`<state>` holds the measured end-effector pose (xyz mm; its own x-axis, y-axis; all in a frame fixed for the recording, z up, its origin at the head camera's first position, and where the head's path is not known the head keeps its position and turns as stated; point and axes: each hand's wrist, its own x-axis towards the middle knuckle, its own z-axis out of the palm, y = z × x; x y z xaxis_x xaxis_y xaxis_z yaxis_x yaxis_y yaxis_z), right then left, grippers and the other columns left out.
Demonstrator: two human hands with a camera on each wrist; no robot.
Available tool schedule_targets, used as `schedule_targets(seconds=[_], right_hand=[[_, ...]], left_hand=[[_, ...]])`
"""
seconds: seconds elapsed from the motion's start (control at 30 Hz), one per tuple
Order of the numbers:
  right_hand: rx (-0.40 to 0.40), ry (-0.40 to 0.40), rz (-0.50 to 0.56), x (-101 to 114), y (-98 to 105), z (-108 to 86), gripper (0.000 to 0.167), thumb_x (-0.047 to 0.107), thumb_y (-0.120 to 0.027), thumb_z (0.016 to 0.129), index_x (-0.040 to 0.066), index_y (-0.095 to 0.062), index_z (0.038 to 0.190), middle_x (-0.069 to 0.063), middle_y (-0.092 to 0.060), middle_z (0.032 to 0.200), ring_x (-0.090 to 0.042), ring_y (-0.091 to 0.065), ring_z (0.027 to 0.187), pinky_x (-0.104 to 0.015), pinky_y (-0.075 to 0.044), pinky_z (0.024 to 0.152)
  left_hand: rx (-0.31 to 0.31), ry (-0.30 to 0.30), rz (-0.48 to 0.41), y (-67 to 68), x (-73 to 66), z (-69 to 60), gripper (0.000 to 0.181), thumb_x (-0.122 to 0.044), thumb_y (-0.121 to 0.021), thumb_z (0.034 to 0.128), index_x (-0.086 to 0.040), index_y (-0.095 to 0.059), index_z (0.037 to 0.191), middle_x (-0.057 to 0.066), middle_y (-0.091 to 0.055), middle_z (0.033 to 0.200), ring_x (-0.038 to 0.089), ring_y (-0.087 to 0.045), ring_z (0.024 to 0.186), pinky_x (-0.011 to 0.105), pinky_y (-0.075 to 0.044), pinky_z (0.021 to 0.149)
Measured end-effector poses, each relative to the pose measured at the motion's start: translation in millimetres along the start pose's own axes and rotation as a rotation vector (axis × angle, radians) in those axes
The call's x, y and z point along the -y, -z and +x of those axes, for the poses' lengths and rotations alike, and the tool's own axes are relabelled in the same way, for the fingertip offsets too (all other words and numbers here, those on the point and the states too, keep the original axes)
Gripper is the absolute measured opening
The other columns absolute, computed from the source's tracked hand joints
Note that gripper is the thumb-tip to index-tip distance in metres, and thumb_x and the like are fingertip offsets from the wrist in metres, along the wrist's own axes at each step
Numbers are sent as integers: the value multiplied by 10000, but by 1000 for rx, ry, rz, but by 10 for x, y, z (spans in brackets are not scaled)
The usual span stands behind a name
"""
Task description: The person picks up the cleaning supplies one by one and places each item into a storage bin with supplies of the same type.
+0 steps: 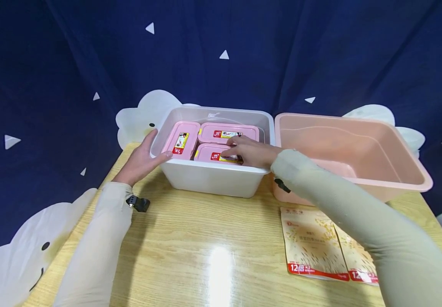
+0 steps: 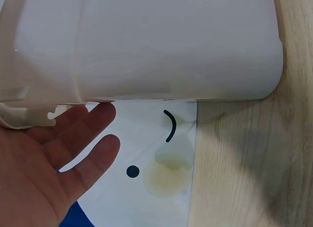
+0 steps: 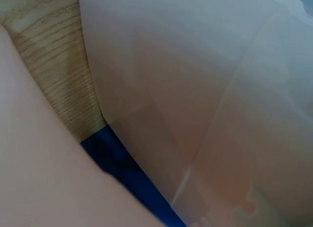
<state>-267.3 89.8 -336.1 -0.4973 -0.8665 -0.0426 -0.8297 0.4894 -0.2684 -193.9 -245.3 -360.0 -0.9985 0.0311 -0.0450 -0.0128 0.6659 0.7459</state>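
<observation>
Three pink lidded boxes with red and yellow labels lie inside a white plastic bin (image 1: 209,179): a left box (image 1: 180,135), a back box (image 1: 209,130) and a front box (image 1: 205,152). At the bin's left end is my left hand (image 1: 140,161), its thumb by the rim. The left wrist view shows that hand's fingers (image 2: 100,120) spread beside the bin's outer wall. My right hand (image 1: 253,151) reaches over the bin's right side, with its fingers on top of the front box. Only the bin wall (image 3: 195,90) shows in the right wrist view; those fingers are hidden there.
A peach plastic tub (image 1: 344,128) stands against the white bin's right side. In front of it, flat beige packets (image 1: 315,243) with red lower bands lie on the wooden table (image 1: 175,247), partly under my right arm. A dark blue curtain (image 1: 190,68) hangs behind.
</observation>
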Motion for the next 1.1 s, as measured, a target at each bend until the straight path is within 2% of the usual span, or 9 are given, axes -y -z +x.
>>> schedule_targets(seconds=[0.23, 0.4, 0.5, 0.63, 0.7, 0.8, 0.9, 0.93, 1.1], right_hand=[[18, 9, 30, 40, 3, 43, 423, 217, -714, 906, 184, -655, 1324, -220, -513, 1428, -378, -447, 1327, -494, -348, 1155], [52, -31, 46, 50, 26, 82, 419, 232, -715, 903, 176, -659, 1315, -196, -493, 1468, -375, -423, 1378, -504, -299, 1201], [41, -85, 99, 38, 57, 82, 433, 261, -710, 907, 157, -649, 1323, -169, -482, 1495, -349, -402, 1415, -500, -278, 1222], [-80, -163, 251, 76, 240, 1, 417, 258, -668, 934, 120, -639, 1326, -133, -521, 1479, -305, -426, 1420, -502, -313, 1209], [-165, -157, 291, 148, 400, -92, 389, 234, -652, 943, 105, -645, 1310, -131, -562, 1437, -295, -472, 1385, -499, -374, 1171], [-267, -98, 262, 320, 650, -270, 347, 197, -642, 947, 102, -659, 1280, -112, -614, 1373, -286, -519, 1327, -493, -421, 1120], [-370, -15, 186, 466, 796, -480, 311, 169, -640, 949, 101, -678, 1250, -98, -641, 1330, -275, -536, 1287, -485, -422, 1097], [-390, -7, 175, 513, 823, -568, 303, 169, -636, 955, 112, -680, 1249, -82, -638, 1334, -264, -530, 1286, -481, -415, 1093], [-516, 58, 167, 624, 766, -1060, 280, 89, -620, 958, 120, -696, 1225, -65, -628, 1334, -205, -534, 1254, -266, -417, 1047]], left_hand=[[-7, -7, -25, 33, 39, -14, 968, -479, -651, 902, -241, -38, 1612, 149, -222, 1652, 410, -280, 1488, 646, -239, 1191], [-12, -12, -34, 35, 52, -9, 967, -489, -653, 899, -259, -40, 1611, 145, -229, 1650, 406, -284, 1488, 643, -242, 1191], [-7, -6, -26, 17, 52, 7, 974, -493, -647, 901, -264, -21, 1611, 137, -209, 1658, 406, -271, 1495, 645, -235, 1193], [7, -9, -19, -15, 48, 63, 978, -496, -640, 906, -252, -10, 1612, 124, -180, 1668, 404, -248, 1506, 649, -218, 1198], [11, -18, -22, -31, 51, 90, 977, -496, -641, 906, -245, -15, 1612, 125, -181, 1667, 402, -247, 1507, 644, -217, 1201], [1, -30, -25, -21, 78, 105, 975, -504, -641, 903, -241, -28, 1613, 137, -201, 1660, 406, -261, 1500, 642, -227, 1199], [-17, -30, -21, 26, 105, 101, 972, -517, -639, 899, -252, -34, 1612, 138, -217, 1655, 404, -274, 1494, 640, -234, 1196], [-20, -28, -20, 41, 103, 101, 974, -523, -637, 897, -250, -35, 1612, 139, -217, 1655, 405, -275, 1493, 638, -234, 1197], [-15, -19, -5, 66, 93, 103, 970, -535, -634, 896, -256, -41, 1612, 138, -225, 1653, 404, -282, 1489, 631, -240, 1197]])
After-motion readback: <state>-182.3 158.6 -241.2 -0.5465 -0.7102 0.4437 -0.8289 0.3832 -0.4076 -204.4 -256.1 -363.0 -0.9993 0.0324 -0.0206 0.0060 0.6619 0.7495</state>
